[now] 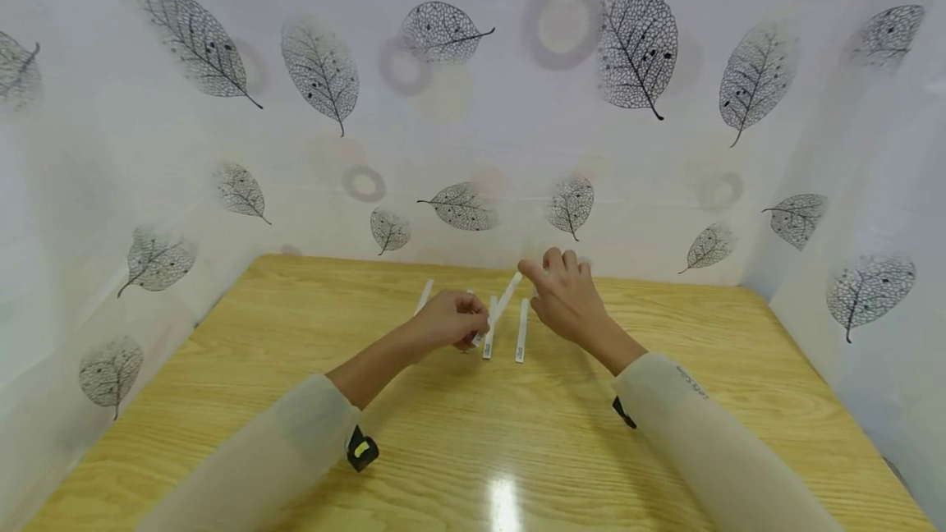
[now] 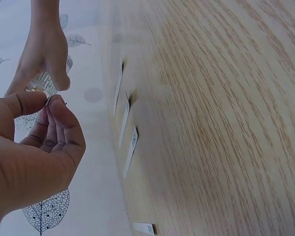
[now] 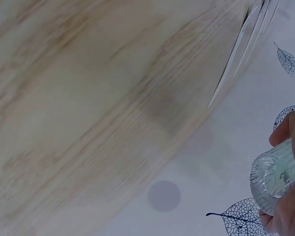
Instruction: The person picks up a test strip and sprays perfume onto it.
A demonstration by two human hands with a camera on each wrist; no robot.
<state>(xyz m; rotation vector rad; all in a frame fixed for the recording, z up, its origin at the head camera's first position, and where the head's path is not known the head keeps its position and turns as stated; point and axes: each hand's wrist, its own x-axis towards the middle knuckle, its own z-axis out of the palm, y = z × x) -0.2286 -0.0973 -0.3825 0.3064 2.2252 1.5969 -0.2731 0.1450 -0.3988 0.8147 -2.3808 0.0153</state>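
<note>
My left hand (image 1: 448, 320) pinches the lower end of a white paper strip (image 1: 507, 296) between thumb and fingertips. This strip slants up to the right, its upper end close to my right hand (image 1: 567, 295). A clear, ridged glass vessel (image 3: 271, 179) is gripped in the right hand's fingers; whether it is a bottle or a cup I cannot tell. From the left wrist, the vessel (image 2: 43, 82) shows partly behind both hands. More white strips, with small print at one end, lie on the table: one strip (image 1: 521, 330) below the right hand, another strip (image 1: 489, 339) beside the left.
The wooden table (image 1: 458, 433) reaches back to a pale curtain (image 1: 473, 138) printed with leaves, which also hangs at both sides. A further strip (image 1: 424, 295) lies beyond the left forearm. Another strip (image 2: 145, 227) sits apart from the row in the left wrist view.
</note>
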